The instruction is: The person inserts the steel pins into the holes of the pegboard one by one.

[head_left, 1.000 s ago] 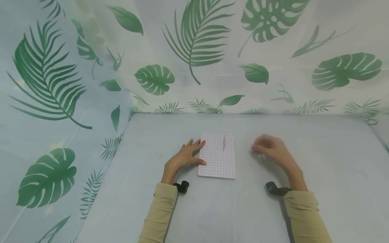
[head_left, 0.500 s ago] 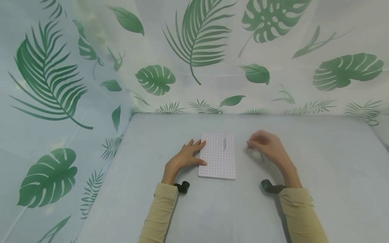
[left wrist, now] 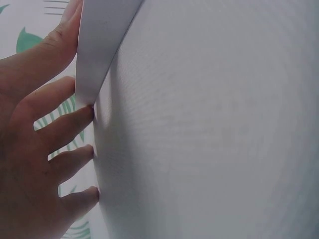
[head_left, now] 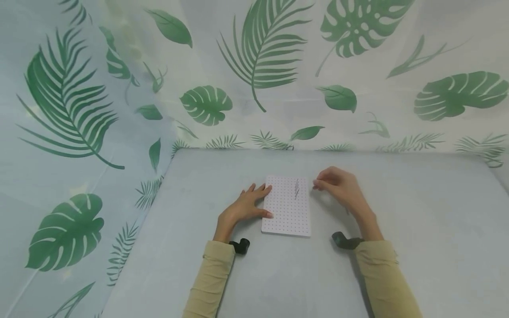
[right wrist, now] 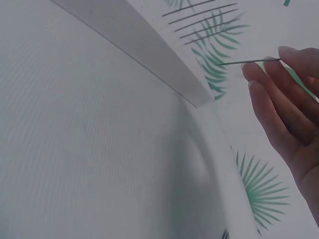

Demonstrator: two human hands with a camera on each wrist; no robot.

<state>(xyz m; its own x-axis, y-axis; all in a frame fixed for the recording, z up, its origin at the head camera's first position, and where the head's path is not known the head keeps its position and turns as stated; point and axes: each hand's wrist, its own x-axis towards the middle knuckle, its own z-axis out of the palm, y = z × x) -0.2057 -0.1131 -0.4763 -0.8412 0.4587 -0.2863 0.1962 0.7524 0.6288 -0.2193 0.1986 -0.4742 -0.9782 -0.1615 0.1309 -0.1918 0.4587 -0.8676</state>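
Note:
A white board [head_left: 285, 214] with rows of small holes lies flat on the table. From its far right part, several thin metal pins [head_left: 297, 189] stick up in a line. My left hand [head_left: 244, 206] rests at the board's left edge, fingers spread, the thumb over the top near its lower left. In the left wrist view the board's side wall [left wrist: 102, 40] shows, with fingertips along the table surface. My right hand [head_left: 341, 187] is just right of the board's far right corner. Between thumb and fingertips it pinches a thin metal pin [right wrist: 232, 63], held level and pointing toward the board.
A pale grey cloth covers the table [head_left: 274, 282]. Behind and to the left hangs a white curtain [head_left: 286, 101] printed with green leaves. Dark wrist cameras [head_left: 345, 241] jut inward from both sleeves.
My right hand has moved left and slightly away from me, closer to the board, still pinching the pin. The left hand stays in place on the board.

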